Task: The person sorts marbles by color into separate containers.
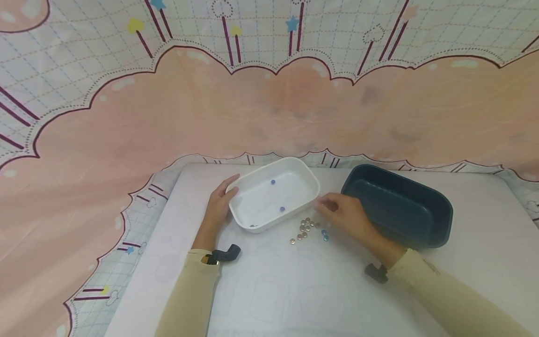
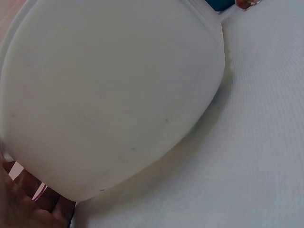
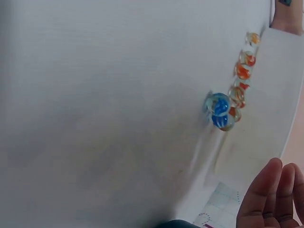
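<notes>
A white rectangular tray [image 1: 275, 189] with raised sides holds a few small blue-violet marbles [image 1: 282, 209], spread over its floor. My left hand [image 1: 219, 202] grips its left end, thumb over the rim; the left wrist view shows the tray's pale outer side [image 2: 114, 99] close up, with the fingers [image 2: 35, 199] at its lower corner. At the near right corner, my right hand [image 1: 343, 213] pinches the rim with thumb and bent forefinger. Just in front of the tray lie several orange-brown swirled marbles [image 1: 307, 228] and a few blue marbles [image 3: 221, 111].
A dark teal tray [image 1: 400, 206] stands to the right, behind my right wrist. The white table [image 1: 269, 290] runs back to a patterned pink and white cloth [image 1: 269, 112]. Each wrist wears a black strapped device [image 1: 225, 253].
</notes>
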